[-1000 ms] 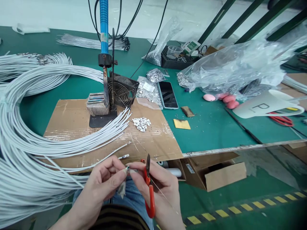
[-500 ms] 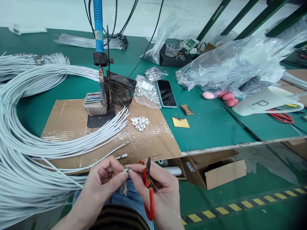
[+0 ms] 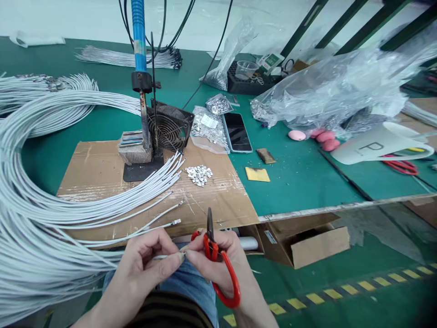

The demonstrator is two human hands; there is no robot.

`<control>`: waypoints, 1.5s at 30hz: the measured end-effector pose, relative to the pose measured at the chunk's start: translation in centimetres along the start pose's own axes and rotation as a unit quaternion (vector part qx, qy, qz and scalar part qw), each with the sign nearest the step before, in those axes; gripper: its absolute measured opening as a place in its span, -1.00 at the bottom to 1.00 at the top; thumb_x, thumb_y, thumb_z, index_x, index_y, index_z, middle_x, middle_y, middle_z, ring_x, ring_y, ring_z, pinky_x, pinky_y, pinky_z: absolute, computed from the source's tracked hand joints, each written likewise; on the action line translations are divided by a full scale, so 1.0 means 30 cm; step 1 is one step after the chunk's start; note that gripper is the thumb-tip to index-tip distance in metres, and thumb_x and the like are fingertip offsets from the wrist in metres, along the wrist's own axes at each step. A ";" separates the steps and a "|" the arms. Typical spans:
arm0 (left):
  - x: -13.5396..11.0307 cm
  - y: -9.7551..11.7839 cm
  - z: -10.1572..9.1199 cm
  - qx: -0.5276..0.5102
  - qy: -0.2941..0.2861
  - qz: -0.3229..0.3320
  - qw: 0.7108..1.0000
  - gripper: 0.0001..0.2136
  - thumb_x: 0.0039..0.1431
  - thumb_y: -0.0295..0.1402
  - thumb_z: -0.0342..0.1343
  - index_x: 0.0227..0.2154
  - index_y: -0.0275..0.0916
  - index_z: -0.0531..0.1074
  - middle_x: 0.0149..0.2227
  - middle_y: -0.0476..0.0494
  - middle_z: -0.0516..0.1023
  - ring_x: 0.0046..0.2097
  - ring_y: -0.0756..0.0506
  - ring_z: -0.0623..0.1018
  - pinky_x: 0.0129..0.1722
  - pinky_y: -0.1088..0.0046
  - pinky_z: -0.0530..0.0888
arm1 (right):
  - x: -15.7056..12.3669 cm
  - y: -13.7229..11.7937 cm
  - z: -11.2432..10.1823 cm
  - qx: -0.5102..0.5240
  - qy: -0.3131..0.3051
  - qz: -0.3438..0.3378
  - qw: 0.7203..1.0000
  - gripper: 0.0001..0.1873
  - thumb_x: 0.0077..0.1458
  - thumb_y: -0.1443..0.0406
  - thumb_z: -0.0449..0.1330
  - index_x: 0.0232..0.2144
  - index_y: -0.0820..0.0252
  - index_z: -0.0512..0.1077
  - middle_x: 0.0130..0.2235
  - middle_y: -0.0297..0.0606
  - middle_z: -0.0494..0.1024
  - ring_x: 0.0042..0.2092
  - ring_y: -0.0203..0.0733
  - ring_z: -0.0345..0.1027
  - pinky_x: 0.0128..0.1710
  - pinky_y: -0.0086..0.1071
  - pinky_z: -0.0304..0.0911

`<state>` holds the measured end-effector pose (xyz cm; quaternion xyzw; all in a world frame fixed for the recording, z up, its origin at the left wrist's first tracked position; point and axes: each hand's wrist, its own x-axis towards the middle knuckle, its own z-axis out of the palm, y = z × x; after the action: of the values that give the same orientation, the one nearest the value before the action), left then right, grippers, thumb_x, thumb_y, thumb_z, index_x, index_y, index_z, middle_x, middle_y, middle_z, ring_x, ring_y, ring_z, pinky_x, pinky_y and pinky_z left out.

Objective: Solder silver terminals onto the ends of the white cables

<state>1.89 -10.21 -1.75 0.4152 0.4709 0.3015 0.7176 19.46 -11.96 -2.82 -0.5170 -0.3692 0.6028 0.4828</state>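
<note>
In the head view, my left hand pinches the end of a white cable between thumb and index finger. My right hand meets it there, its thumb and index finger pressed together at the cable's tip. Red-handled scissors hang in that same right hand, blades pointing up and one handle loop over the back of the thumb. What exactly the right fingertips pinch is too small to tell. Just beyond the hands lie loose cable ends, one with a small white connector.
A big coil of white cables fills the left. On the cardboard sheet stand a blue-handled soldering iron, a fan and a pile of small metal parts. Farther right are a phone, yellow sponge and white jug.
Both hands have come slightly lower. The scissors have turned in my right hand, their handle loop swinging to the right. A thin strand that trailed from the right hand no longer shows there.
</note>
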 end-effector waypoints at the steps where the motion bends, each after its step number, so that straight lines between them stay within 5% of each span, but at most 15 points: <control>1: 0.000 0.003 -0.007 0.010 -0.013 -0.004 1.000 -0.63 0.14 -0.06 0.36 -0.52 -0.24 0.46 -0.52 0.04 0.31 -0.42 -0.03 0.23 -0.43 0.45 0.14 | 0.001 -0.014 -0.004 -0.011 -0.020 0.011 1.000 -0.91 -0.14 0.34 0.41 -0.61 0.25 0.63 -0.65 -0.40 0.37 -0.58 -0.41 0.05 -0.59 -0.49 0.08; 5: 0.003 0.020 -0.018 0.059 -0.018 -0.005 0.998 -0.64 0.21 -0.11 0.28 -0.56 -0.22 0.39 -0.54 0.07 0.23 -0.43 -0.02 0.16 -0.44 0.44 0.10 | 0.001 -0.072 -0.004 -0.066 -0.060 0.036 0.995 -0.87 -0.10 0.35 0.38 -0.61 0.28 0.58 -0.63 -0.43 0.31 -0.55 -0.41 0.01 -0.52 -0.46 0.10; 14: -0.003 -0.003 0.013 0.121 0.069 0.094 0.986 -0.68 0.35 -0.15 0.16 -0.49 -0.21 0.45 -0.54 0.07 0.34 -0.49 0.01 0.25 -0.51 0.53 0.21 | 0.001 -0.030 0.006 -0.120 0.015 -0.072 0.990 -0.83 0.07 0.26 0.36 -0.49 0.22 0.67 -0.57 -0.33 0.47 -0.50 -0.32 0.22 -0.48 -0.46 0.18; 19: -0.014 -0.025 0.058 0.171 0.171 0.140 0.960 -0.75 0.29 -0.25 0.17 -0.50 -0.18 0.46 -0.58 0.10 0.37 -0.54 0.02 0.27 -0.55 0.52 0.21 | 0.001 -0.040 0.011 -0.160 0.038 -0.115 0.980 -0.84 0.06 0.34 0.33 -0.54 0.19 0.66 -0.60 -0.35 0.48 -0.53 -0.35 0.23 -0.52 -0.48 0.17; 25: 0.001 -0.060 0.114 0.223 0.288 0.200 0.909 -0.83 0.21 -0.32 0.21 -0.51 -0.14 0.46 -0.62 0.13 0.47 -0.61 0.03 0.37 -0.54 0.52 0.29 | 0.001 0.014 0.058 -0.062 0.078 -0.065 0.993 -0.85 0.06 0.25 0.37 -0.47 0.18 0.69 -0.58 -0.30 0.58 -0.57 -0.31 0.33 -0.55 -0.48 0.32; 28: 0.018 -0.075 0.120 0.166 0.281 0.184 0.927 -0.79 0.27 -0.32 0.16 -0.50 -0.15 0.43 -0.61 0.11 0.49 -0.59 0.02 0.41 -0.53 0.53 0.31 | -0.009 0.084 0.096 -0.031 0.133 -0.094 0.986 -0.83 0.14 0.23 0.35 -0.43 0.16 0.70 -0.53 -0.27 0.64 -0.54 -0.25 0.45 -0.52 -0.46 0.40; 31: 0.030 -0.076 0.095 0.097 0.208 0.164 0.959 -0.76 0.30 -0.29 0.16 -0.51 -0.17 0.42 -0.60 0.08 0.46 -0.57 0.02 0.36 -0.56 0.55 0.26 | -0.017 0.107 0.100 -0.099 0.187 -0.170 0.962 -0.87 0.18 0.29 0.34 -0.38 0.14 0.70 -0.47 -0.27 0.66 -0.48 -0.23 0.50 -0.46 -0.45 0.44; 39: 0.018 0.005 0.054 0.009 0.135 0.037 0.990 -0.60 0.15 -0.05 0.35 -0.55 -0.22 0.38 -0.61 0.18 0.16 -0.55 0.07 0.06 -0.58 0.53 -0.01 | 0.016 -0.013 0.004 -0.267 0.046 -0.261 0.926 -0.81 0.23 0.28 0.33 -0.43 0.19 0.66 -0.52 -0.33 0.54 -0.52 -0.29 0.39 -0.52 -0.47 0.29; 43: 0.007 0.011 0.040 -0.033 0.120 0.013 0.992 -0.58 0.12 0.05 0.36 -0.46 -0.23 0.45 -0.60 0.17 0.19 -0.54 0.06 0.06 -0.56 0.52 -0.02 | 0.059 -0.036 -0.149 -0.335 0.178 -0.227 0.897 -0.65 0.20 0.14 0.34 -0.58 0.17 0.57 -0.59 -0.37 0.50 -0.56 -0.29 0.32 -0.55 -0.43 0.21; 45: 0.005 0.011 0.027 -0.051 0.113 0.008 0.992 -0.60 0.14 0.05 0.34 -0.38 -0.23 0.49 -0.59 0.17 0.21 -0.52 0.05 0.06 -0.54 0.52 -0.01 | 0.094 -0.077 -0.291 -0.403 0.316 -0.198 0.835 -0.63 0.15 0.04 0.36 -0.53 0.18 0.62 -0.55 -0.31 0.57 -0.55 -0.24 0.33 -0.54 -0.36 0.18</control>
<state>2.70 -10.19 -1.35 0.3452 0.5301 0.3754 0.6774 28.47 -9.10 -3.07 -0.7444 -0.5011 0.0954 0.4309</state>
